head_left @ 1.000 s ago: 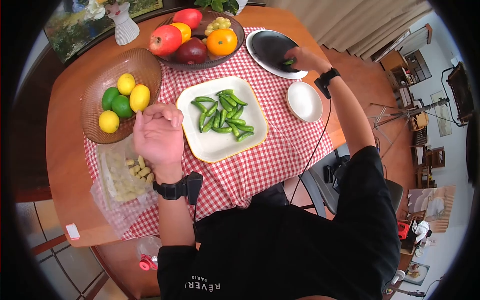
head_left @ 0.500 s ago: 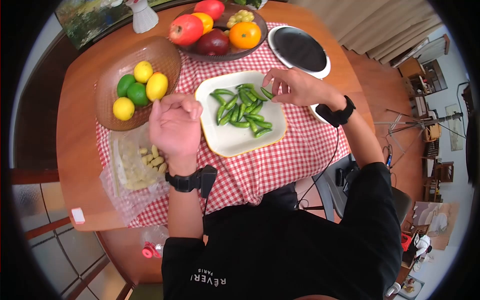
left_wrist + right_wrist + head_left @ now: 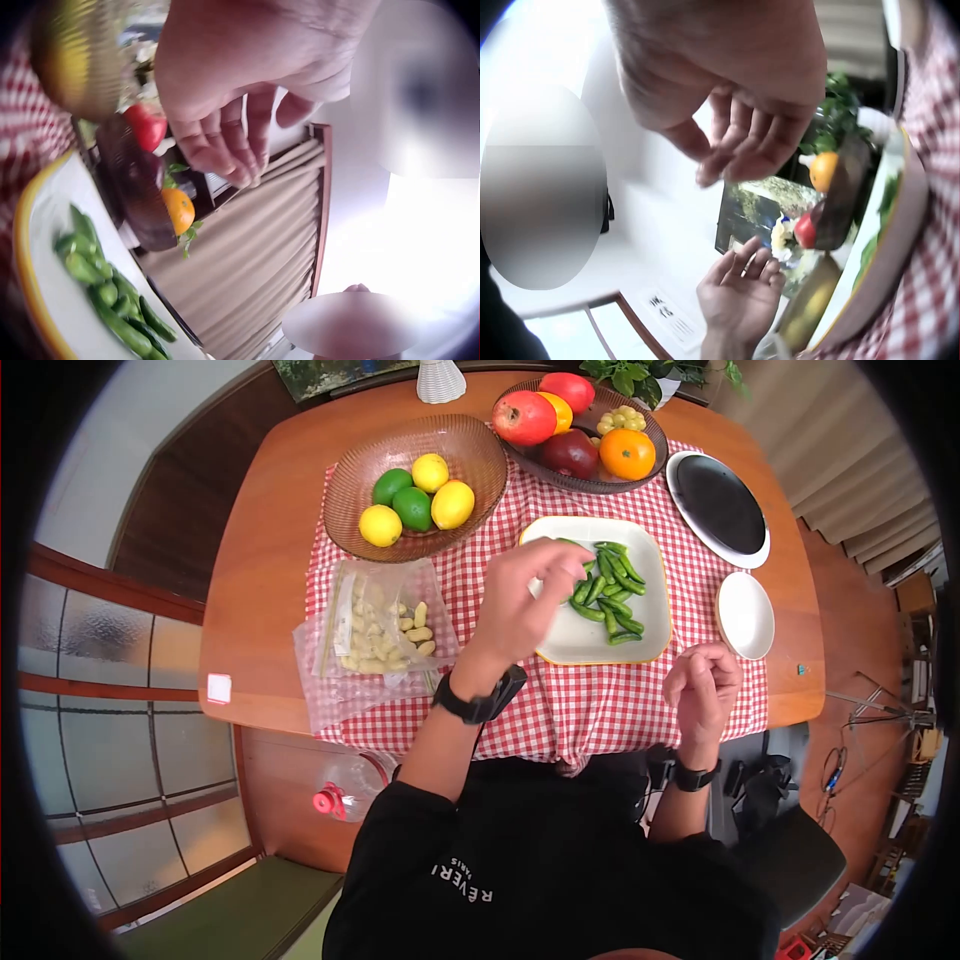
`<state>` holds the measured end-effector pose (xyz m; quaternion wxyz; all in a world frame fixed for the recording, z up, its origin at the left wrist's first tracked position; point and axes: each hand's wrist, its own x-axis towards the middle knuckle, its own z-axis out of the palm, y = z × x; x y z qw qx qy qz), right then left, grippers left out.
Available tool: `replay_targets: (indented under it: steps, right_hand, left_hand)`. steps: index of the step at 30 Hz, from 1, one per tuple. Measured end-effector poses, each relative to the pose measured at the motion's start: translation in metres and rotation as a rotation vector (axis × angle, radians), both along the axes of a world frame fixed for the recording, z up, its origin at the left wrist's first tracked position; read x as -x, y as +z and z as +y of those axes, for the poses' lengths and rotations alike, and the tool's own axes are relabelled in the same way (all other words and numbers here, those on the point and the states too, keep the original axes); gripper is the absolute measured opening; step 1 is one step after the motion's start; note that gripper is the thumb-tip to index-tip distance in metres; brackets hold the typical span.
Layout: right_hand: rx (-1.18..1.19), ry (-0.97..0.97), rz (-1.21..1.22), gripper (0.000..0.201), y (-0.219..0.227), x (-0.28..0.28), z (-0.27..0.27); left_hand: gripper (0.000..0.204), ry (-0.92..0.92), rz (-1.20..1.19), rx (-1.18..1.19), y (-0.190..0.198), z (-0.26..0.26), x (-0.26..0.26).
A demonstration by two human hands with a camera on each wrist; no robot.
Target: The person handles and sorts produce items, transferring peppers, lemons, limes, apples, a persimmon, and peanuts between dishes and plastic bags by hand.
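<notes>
Several green peppers [image 3: 608, 592] lie in the white, yellow-rimmed dish [image 3: 570, 644]. My left hand [image 3: 518, 598] is raised over the dish's left side, covering part of it; in the left wrist view that hand [image 3: 255, 64] has loosely bent fingers with nothing between them. To the right of the dish, my right hand [image 3: 705, 688] hovers near the table's front edge. The right wrist view shows this hand [image 3: 727, 90] with fingers loosely curled, the thumb close to a fingertip, and no object visible in it.
Behind the dish stand a bowl [image 3: 345, 510] of lemons and limes and a fruit bowl [image 3: 655, 442]. A bag of peanuts [image 3: 365, 630] lies left. On the right are a black plate [image 3: 718, 505] on a white one and a small white bowl [image 3: 745, 616].
My right hand let go of a pepper over the dish and drew back towards the front edge. My left hand moved right to above the dish and turned over. The head view swung left.
</notes>
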<state>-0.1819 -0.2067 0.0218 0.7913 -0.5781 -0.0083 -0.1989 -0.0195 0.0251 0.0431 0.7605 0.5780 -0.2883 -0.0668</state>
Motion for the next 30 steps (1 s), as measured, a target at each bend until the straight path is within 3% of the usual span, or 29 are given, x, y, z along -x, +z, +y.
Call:
replay_targets:
  steps: [2, 3, 4, 6, 8, 10, 12, 13, 15, 25, 27, 28, 30]
  right_hand:
    - [-0.096, -0.033, 0.019, 0.015, -0.017, 0.001, 0.010]
    - [-0.203, -0.032, 0.033, 0.017, -0.028, -0.001, 0.009]
    - [-0.312, -0.032, 0.049, 0.019, -0.037, -0.001, 0.008]
    - [-0.416, 0.053, 0.058, 0.022, -0.037, 0.000, 0.000]
    - [-0.872, 0.163, -0.004, 0.022, -0.044, -0.001, -0.011]
    - [-0.875, 0.203, -0.036, 0.022, -0.050, -0.002, -0.021]
    - [-0.836, 0.208, -0.073, 0.022, -0.054, -0.004, -0.027]
    - [-0.860, 0.194, -0.066, 0.022, -0.054, -0.005, -0.027]
    - [-0.861, 0.199, -0.073, 0.021, -0.054, -0.006, -0.028]
    - [-0.901, 0.202, -0.063, 0.020, -0.056, -0.003, -0.025]
    - [-0.927, 0.203, -0.087, 0.019, -0.054, -0.003, -0.025]
    - [-0.938, 0.210, -0.107, 0.019, -0.055, -0.003, -0.026]
    - [-1.113, 0.259, -0.117, 0.017, -0.063, -0.004, -0.025]
  left_hand:
    - [0.028, 0.250, -0.549, -0.470, 0.024, 0.007, 0.026]
    - [0.030, 0.292, -0.619, -0.629, 0.032, 0.014, 0.041]
    - [0.030, 0.287, -0.627, -0.651, 0.035, 0.024, 0.054]
    - [0.036, 0.228, -0.575, -0.918, 0.039, 0.047, 0.077]
    - [0.038, 0.274, -0.584, -1.019, 0.029, 0.071, 0.090]
    - [0.041, 0.321, -0.588, -1.112, 0.025, 0.096, 0.098]
    - [0.051, 0.534, -0.582, -1.210, 0.029, 0.117, 0.100]
    - [0.051, 0.530, -0.581, -1.220, 0.031, 0.124, 0.099]
    - [0.059, 0.707, -0.613, -1.323, 0.033, 0.130, 0.091]
    - [0.051, 0.473, -0.679, -1.570, 0.012, 0.094, 0.045]
    - [0.047, 0.434, -0.546, -1.778, 0.011, 0.086, 0.038]
    - [0.043, 0.449, -0.614, -1.786, 0.008, 0.088, 0.035]
    - [0.040, 0.461, -0.699, -1.836, 0.013, 0.091, 0.036]
